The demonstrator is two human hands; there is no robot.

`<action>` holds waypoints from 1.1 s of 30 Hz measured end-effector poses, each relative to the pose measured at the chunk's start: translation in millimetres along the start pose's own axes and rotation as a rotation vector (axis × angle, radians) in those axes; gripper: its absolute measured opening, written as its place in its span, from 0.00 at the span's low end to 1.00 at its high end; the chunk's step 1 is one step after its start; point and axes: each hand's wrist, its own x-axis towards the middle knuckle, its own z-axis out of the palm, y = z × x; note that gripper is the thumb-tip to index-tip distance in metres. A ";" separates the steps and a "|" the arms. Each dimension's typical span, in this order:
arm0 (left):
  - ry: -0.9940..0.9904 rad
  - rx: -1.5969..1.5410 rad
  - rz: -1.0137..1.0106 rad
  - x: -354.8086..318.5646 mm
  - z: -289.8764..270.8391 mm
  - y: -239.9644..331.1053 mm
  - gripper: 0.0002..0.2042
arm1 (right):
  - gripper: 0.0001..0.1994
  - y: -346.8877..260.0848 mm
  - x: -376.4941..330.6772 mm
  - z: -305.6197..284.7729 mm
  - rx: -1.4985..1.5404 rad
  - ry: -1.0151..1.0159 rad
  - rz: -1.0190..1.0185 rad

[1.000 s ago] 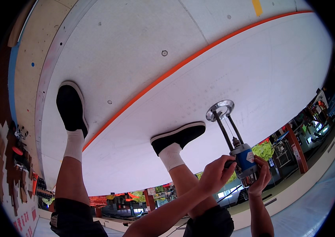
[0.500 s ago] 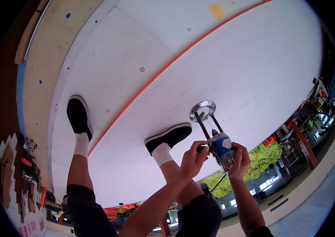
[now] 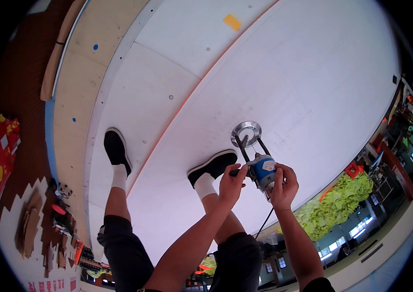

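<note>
A drill [image 3: 266,167] with a blue and grey motor body rides on two dark posts above a round, shiny metal ring base [image 3: 257,128]. The ring rests on a large white board [image 3: 323,73]. Closed around a black handle on the motor's left side is my left hand [image 3: 230,187]. My right hand [image 3: 285,187] grips the motor's right side, fingers bent against the casing. A thin bit shows faintly between the posts; I cannot tell whether its tip touches the board. A black cord [image 3: 264,223] runs down from the motor.
My black shoes stand left of the drill: one shoe [image 3: 213,168] on the board, the other [image 3: 117,147] beyond its orange edge [image 3: 182,108], on a pale panel [image 3: 143,82]. Yellow tape [image 3: 232,22] marks that panel. Bright green material [image 3: 338,207] lies off the board's right side.
The motor sits a little closer to the ring base, both hands moving with it. My view has turned, shifting the board's orange edge. Both hands keep their hold.
</note>
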 end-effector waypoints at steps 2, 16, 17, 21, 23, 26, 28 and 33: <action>0.031 0.026 -0.002 -7.8 3.6 3.0 0.25 | 0.10 -1.6 1.3 0.5 -0.044 0.044 -0.039; -0.084 0.481 0.049 -132.5 -102.4 23.8 0.20 | 0.10 -16.0 -13.2 -29.9 -0.041 0.141 -0.110; -0.100 0.519 0.064 -137.9 -104.3 33.5 0.20 | 0.11 -16.2 -15.9 -33.7 -0.036 0.140 -0.111; -0.157 0.645 0.097 -133.0 -121.5 38.1 0.19 | 0.22 -23.3 -23.0 -41.5 -0.184 0.104 -0.182; -0.193 0.705 0.100 -131.8 -126.4 42.5 0.19 | 0.33 -42.4 -30.3 -55.4 -0.311 0.019 -0.177; -0.255 0.800 0.111 -131.9 -141.6 57.7 0.19 | 0.48 -46.1 -45.4 -59.3 -0.403 -0.249 -0.030; -0.314 0.856 0.128 -130.6 -156.9 66.4 0.19 | 0.50 -39.5 -45.6 -56.4 -0.401 -0.297 0.040; -0.383 0.884 0.127 -128.1 -174.7 110.9 0.17 | 0.43 -77.8 -36.1 -46.7 -0.474 -0.288 -0.004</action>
